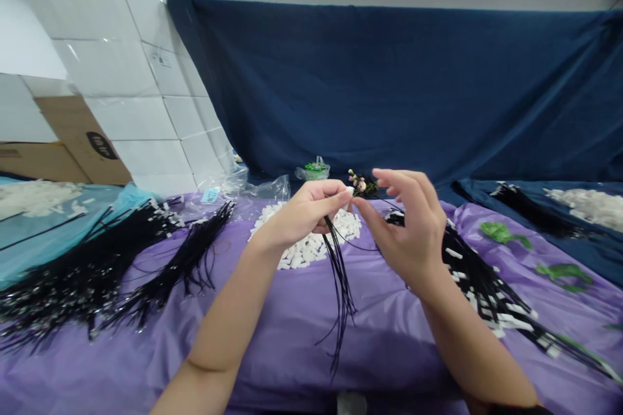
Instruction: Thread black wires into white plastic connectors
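My left hand (309, 211) is closed around a small bunch of thin black cords (342, 292), whose loose ends hang down over the purple cloth. Between its thumb and forefinger it pinches a small white piece (349, 192). My right hand (411, 227) is beside it with fingers spread, its thumb tip at the left fingertips, touching or nearly so. One thin cord curves below the right thumb. Behind and beneath the hands lies a pile of small white pieces (304, 249), partly hidden by my left hand.
Black cord bundles (189, 246) lie on the purple cloth (292, 337) at left; more cords with white pieces (487, 285) lie at right. White boxes (146, 162) are stacked back left. A lidded plastic cup (317, 170) and small flowers (360, 183) stand before a blue curtain (389, 91).
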The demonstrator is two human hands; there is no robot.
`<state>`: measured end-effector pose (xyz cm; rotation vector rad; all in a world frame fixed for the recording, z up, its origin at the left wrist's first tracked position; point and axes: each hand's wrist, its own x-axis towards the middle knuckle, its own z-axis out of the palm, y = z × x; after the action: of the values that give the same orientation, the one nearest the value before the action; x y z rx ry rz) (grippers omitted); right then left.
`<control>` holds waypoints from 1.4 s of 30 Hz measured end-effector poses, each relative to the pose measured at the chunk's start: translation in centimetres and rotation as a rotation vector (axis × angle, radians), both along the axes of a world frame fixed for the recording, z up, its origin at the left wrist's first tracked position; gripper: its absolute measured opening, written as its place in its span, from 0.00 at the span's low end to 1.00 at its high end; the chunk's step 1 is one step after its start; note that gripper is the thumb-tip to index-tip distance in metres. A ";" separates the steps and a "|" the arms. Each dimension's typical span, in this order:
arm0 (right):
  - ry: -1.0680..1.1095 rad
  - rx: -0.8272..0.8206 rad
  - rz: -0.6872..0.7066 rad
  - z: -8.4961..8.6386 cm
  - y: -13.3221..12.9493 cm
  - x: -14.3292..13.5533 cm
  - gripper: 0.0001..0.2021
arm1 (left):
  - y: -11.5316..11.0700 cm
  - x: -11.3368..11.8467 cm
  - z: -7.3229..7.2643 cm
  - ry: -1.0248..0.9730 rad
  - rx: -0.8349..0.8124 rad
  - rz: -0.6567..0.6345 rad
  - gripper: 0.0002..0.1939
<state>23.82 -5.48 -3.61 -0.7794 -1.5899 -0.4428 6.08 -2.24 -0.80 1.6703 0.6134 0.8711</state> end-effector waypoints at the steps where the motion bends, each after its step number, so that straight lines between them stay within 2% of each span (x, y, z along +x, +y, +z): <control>1: -0.008 0.056 -0.006 0.0 -0.6 -0.1 0.10 | -0.1 0.0 0.1 -0.020 0.001 0.020 0.17; 2: -0.037 0.076 0.016 0.0 -1.2 -0.3 0.09 | -0.1 -0.1 0.1 -0.043 -0.004 0.035 0.17; 4: -0.141 0.011 0.051 -0.1 -2.4 -0.6 0.06 | -0.2 -0.2 0.2 -0.086 -0.021 0.064 0.17; 5: -0.188 -0.027 0.016 -0.2 -2.8 -0.9 0.05 | -0.2 -0.2 0.2 -0.101 -0.027 0.082 0.17; 7: -0.225 -0.014 -0.152 -0.4 -3.3 -1.4 0.02 | -0.2 -0.3 0.3 -0.118 -0.025 0.125 0.17; 9: -0.194 0.115 -0.357 -0.7 -3.2 -2.0 0.03 | -0.1 -0.3 0.3 -0.135 -0.014 0.167 0.16; 10: -0.175 0.175 -0.407 -0.8 -3.1 -2.3 0.04 | 0.0 -0.3 0.3 -0.148 -0.011 0.187 0.16; 11: -0.173 0.201 -0.398 -1.0 -3.0 -2.5 0.04 | 0.1 -0.3 0.3 -0.165 -0.009 0.209 0.15; 13: -0.195 0.106 -0.223 -1.1 -2.6 -2.7 0.04 | 0.3 -0.2 0.3 -0.203 -0.002 0.259 0.15; 16: -0.199 -0.306 0.115 -1.2 -2.0 -2.7 0.03 | 0.3 -0.1 0.4 -0.239 0.019 0.309 0.14; 17: -0.175 -0.421 0.168 -1.2 -1.8 -2.7 0.04 | 0.3 -0.1 0.5 -0.244 0.021 0.314 0.14; 19: -0.130 -0.539 0.225 -1.1 -1.2 -2.6 0.06 | 0.2 -0.1 0.5 -0.243 0.018 0.309 0.14; 23: -0.055 -0.600 0.343 -1.2 -0.2 -2.5 0.05 | 0.0 -0.1 0.5 -0.223 0.009 0.290 0.14; 27: -0.013 -0.640 0.375 -1.2 0.3 -2.1 0.06 | -0.1 0.1 0.4 -0.222 -0.003 0.273 0.14; 33: -0.057 -0.736 0.523 -0.9 0.2 -2.1 0.07 | -0.2 0.2 0.5 -0.206 -0.019 0.247 0.13; 36: 0.031 -0.774 0.551 -0.7 0.0 -1.9 0.08 | 0.0 0.1 0.4 -0.190 -0.010 0.236 0.14; 38: 0.146 -0.853 0.670 -0.5 0.1 -1.4 0.05 | 0.1 0.0 0.2 -0.178 -0.001 0.229 0.14; 42: 0.354 -1.056 1.077 0.6 0.1 0.6 0.06 | 0.6 -0.3 0.0 -0.140 0.002 0.222 0.15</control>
<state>24.38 -5.34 -2.98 -0.5584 -1.5869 1.3244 5.80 -1.67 -0.81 1.5467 0.7102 1.1381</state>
